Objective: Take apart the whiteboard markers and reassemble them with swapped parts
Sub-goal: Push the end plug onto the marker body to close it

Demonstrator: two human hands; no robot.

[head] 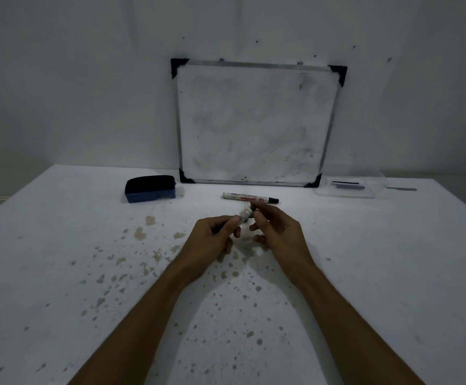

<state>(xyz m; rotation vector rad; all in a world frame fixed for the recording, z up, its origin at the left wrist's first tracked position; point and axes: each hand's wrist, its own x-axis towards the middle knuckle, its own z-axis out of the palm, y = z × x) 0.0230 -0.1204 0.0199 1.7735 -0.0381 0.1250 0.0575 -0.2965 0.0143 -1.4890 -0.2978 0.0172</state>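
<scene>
Marker (244, 215), white-barrelled and mostly hidden, held above the middle of the tabletop (365, 273): left grip (212, 234) curls round the barrel, right grip (276, 232) pinches its end. Likely risks: a sudden release could fling the freed part away or smear ink. Second marker (250, 197) lies near the far edge, dark end rightward.

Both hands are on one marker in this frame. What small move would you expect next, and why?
Likely a short twist and pull apart. The left hand grips the held marker by its barrel while the right hand pinches its far end, so the end piece looks ready to come off. The second marker lies capped on the table, untouched.
</scene>
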